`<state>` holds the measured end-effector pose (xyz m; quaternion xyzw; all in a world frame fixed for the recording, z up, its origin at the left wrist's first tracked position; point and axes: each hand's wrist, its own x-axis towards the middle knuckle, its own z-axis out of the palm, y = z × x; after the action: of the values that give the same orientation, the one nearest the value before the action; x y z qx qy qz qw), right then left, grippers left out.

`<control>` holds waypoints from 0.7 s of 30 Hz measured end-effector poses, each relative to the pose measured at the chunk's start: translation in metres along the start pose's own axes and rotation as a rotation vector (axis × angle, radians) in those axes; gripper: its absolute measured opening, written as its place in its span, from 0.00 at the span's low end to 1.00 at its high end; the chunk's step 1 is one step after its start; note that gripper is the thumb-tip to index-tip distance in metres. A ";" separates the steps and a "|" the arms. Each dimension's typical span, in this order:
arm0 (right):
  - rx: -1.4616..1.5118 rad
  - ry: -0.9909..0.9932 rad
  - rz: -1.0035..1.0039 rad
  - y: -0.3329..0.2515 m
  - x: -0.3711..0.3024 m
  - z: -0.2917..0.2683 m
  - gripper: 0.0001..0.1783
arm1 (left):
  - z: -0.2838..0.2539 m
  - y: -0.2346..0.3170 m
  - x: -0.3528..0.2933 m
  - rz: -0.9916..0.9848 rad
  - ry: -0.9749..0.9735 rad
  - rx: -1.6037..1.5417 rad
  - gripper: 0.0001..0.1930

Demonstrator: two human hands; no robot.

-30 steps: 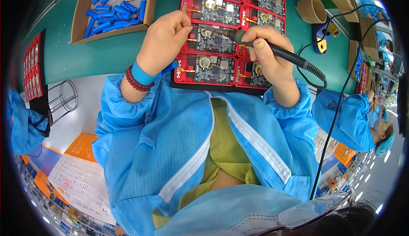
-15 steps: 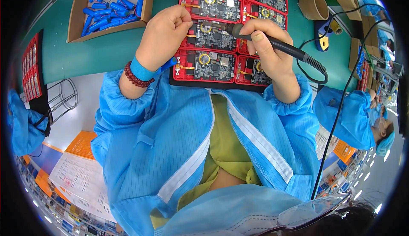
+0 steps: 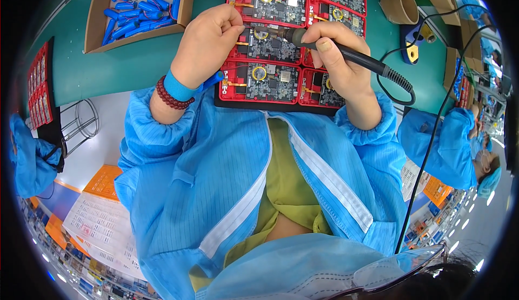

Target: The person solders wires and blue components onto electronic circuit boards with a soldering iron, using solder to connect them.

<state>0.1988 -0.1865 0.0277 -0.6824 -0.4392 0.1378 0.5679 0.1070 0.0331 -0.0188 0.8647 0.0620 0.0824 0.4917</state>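
In my right hand point(image 3: 348, 64) is a black soldering iron point(image 3: 361, 58), held like a pen with its tip pointing left. The tip lies over a circuit board point(image 3: 282, 48) in a red case, close to the fingertips of my left hand point(image 3: 208, 39). Those left fingers are pinched together at the board's left end; whatever they hold is too small or hidden to name. A blue cylindrical battery point(image 3: 213, 79) shows beside my left wrist. Nearer to me lies another board point(image 3: 273, 86) in its red case, with a yellow-ringed coin cell point(image 3: 259, 73).
A cardboard box point(image 3: 186, 8) of blue batteries stands at the back left of the green table point(image 3: 135, 64). To the right are a brown tape roll point(image 3: 399, 7), a blue-and-yellow stand point(image 3: 412, 51) and the iron's looping cable point(image 3: 415, 97). A co-worker in blue point(image 3: 438, 146) sits at right.
Almost nothing differs. My left hand and the iron have shifted very slightly, staying over the same board.
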 end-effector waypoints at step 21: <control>0.036 0.030 0.037 -0.002 0.000 -0.001 0.11 | 0.009 0.001 0.000 0.054 0.136 0.124 0.04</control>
<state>0.1987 -0.1871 0.0296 -0.6819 -0.4155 0.1461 0.5839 0.1088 0.0248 -0.0227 0.8871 0.0771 0.1503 0.4295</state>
